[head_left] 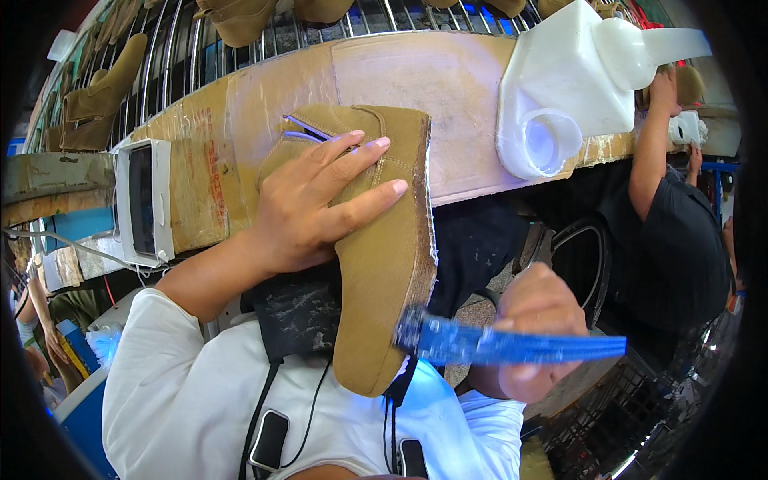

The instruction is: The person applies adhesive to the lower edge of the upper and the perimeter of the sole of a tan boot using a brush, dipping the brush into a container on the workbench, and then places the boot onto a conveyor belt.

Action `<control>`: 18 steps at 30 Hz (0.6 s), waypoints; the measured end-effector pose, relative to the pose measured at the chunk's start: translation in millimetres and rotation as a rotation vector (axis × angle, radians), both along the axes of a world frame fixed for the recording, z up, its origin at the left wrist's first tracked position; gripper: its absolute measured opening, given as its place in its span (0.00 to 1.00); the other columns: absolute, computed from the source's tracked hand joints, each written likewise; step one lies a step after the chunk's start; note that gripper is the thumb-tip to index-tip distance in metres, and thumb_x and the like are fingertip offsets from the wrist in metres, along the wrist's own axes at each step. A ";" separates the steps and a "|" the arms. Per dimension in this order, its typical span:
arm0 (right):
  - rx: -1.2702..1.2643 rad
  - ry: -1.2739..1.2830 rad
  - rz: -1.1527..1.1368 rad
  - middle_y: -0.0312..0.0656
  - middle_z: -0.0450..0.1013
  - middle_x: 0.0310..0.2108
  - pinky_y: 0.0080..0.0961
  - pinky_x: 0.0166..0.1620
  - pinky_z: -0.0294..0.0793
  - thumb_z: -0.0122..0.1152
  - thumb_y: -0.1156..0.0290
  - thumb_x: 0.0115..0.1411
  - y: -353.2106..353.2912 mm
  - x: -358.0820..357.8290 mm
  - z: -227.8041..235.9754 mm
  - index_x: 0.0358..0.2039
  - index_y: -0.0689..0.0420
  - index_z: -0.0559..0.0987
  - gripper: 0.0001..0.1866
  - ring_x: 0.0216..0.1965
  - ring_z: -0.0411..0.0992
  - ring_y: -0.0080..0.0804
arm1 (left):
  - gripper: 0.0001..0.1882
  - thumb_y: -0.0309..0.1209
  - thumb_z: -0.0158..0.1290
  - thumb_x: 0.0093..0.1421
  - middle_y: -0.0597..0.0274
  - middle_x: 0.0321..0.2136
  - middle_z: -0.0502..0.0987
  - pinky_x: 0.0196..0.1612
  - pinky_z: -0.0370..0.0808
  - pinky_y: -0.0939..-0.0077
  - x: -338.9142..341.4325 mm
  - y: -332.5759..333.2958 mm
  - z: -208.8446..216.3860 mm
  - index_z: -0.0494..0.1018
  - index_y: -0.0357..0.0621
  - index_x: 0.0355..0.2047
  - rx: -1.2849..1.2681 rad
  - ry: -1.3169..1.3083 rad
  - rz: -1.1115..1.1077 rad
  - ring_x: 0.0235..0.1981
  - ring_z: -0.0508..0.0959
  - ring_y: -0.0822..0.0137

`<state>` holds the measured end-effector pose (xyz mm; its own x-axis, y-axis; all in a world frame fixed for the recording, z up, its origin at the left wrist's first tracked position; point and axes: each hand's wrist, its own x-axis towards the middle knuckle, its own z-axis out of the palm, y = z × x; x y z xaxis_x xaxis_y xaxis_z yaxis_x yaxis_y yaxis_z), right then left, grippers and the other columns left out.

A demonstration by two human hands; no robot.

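A tan suede boot lies on its side, its toe pointing down toward my chest and its sole edge facing right. My left hand grips the boot around the ankle, with its fingers across the upper. Beside the fingers, a zip opening shows a purple-blue lining. In my right hand is a blue-handled brush, held level. Its dark bristles touch the sole edge near the toe. A whitish, wet-looking line and a brown roughened band run along that edge.
A cardboard-covered bench carries a white plastic jug with a round cup at its right. Tan boots stand on a metal rack behind. A white-framed device is at left. A person in black works at right.
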<state>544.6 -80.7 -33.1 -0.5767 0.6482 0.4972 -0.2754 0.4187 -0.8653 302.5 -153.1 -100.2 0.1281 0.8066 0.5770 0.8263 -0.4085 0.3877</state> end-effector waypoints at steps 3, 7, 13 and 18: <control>-0.102 0.101 0.061 0.44 0.72 0.23 0.20 0.20 0.64 0.68 0.61 0.50 -13.7 1.4 4.4 0.28 0.64 0.78 0.17 0.19 0.69 0.30 | 0.29 0.32 0.62 0.43 0.53 0.50 0.72 0.43 0.75 0.65 -2.0 0.5 1.0 0.71 0.56 0.49 -0.018 0.002 0.009 0.46 0.76 0.51; -0.095 0.471 -0.406 0.45 0.69 0.29 0.16 0.23 0.70 0.66 0.60 0.52 -41.2 -19.2 -11.1 0.36 0.63 0.73 0.20 0.25 0.71 0.31 | 0.30 0.30 0.62 0.42 0.54 0.49 0.72 0.43 0.75 0.66 1.5 4.1 9.2 0.71 0.55 0.50 -0.059 0.000 0.062 0.46 0.76 0.53; 0.522 -0.245 -0.557 0.44 0.65 0.34 0.26 0.33 0.69 0.58 0.66 0.57 -38.4 -1.8 -36.0 0.39 0.61 0.71 0.14 0.31 0.69 0.36 | 0.32 0.29 0.61 0.41 0.56 0.49 0.73 0.42 0.75 0.64 1.2 8.7 20.2 0.69 0.54 0.51 -0.100 -0.046 0.115 0.45 0.76 0.53; -0.224 -0.004 -0.494 0.44 0.68 0.30 0.24 0.37 0.66 0.59 0.50 0.56 -16.7 -10.3 -12.2 0.30 0.63 0.72 0.24 0.31 0.66 0.30 | 0.33 0.28 0.61 0.41 0.56 0.49 0.72 0.43 0.74 0.63 5.8 11.1 22.2 0.69 0.55 0.51 -0.120 0.004 0.103 0.45 0.75 0.53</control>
